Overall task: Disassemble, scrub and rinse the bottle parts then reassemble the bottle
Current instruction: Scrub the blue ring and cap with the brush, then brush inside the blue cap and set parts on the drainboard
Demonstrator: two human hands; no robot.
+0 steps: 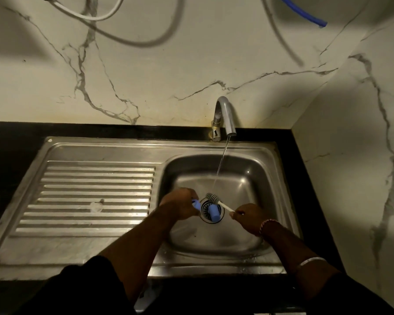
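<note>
a head-worn camera looks down at a steel kitchen sink (255,251) set in a black counter (7,142), with a marble-patterned wall (168,64) across the upper half of the frame. at the upper left, a white hose (96,16) loops along the wall. the left half of the sink unit is a ribbed draining board (89,196), and on it, left of centre, lies a small clear piece (96,206) too faint to identify. in the lower middle, the left hand (180,205) reaches into the basin, its fingers curled around a light blue bottle part (196,204), of which only a little shows past the knuckles. just to the right, a second light blue piece (213,213) sits over the drain (210,211) at the basin's centre; whether either hand touches it cannot be told. a small brush (214,198) with a grey bristle head and a white handle slants across the drain, head just above the second piece. the right hand (248,218), at the lower right of the basin, pinches the end of the handle with fingers closed on it; a red thread band circles that wrist. above, right of centre, a curved metal tap (225,117) runs a thin stream of water (222,162) into the basin. at the upper right, a blue hose (305,15) crosses the wall.
</note>
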